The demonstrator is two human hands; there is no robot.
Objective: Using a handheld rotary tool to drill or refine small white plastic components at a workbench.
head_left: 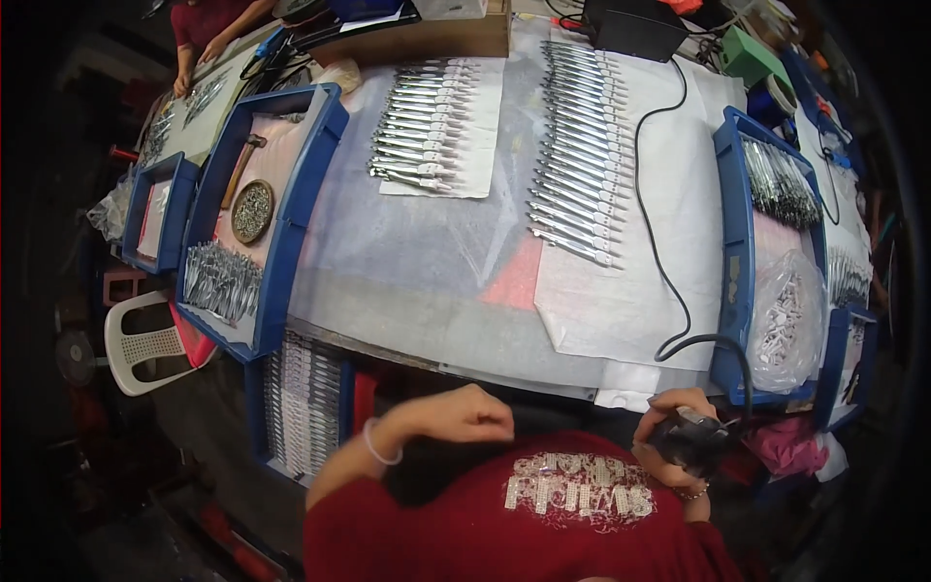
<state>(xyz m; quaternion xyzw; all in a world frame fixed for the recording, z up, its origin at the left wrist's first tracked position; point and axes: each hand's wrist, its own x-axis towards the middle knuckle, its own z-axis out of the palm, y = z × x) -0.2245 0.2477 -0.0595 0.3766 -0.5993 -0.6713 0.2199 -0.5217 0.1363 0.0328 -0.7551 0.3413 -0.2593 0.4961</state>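
Note:
My left hand [471, 415] hovers just off the near table edge, its fingers curled closed; whatever might be inside is hidden. In my right hand [669, 436] is a black corded tool [693, 441], gripped close to my body at the table's near right; its exact kind is unclear. A thick black cord [732, 347] runs from it onto the table. Beyond lie two rows of slender silvery metal pieces with white parts: a shorter row [427, 126] left of centre and a longer row [582, 155] right of centre. Neither hand touches them.
On the left, a blue tray [303, 209] holds a hammer [242, 170], a round dish [253, 211] of small parts and metal pieces. At the right, another blue tray [735, 242] contains metal pieces and a plastic bag [790, 320] of white parts. Another person's hand [213, 47] works far left.

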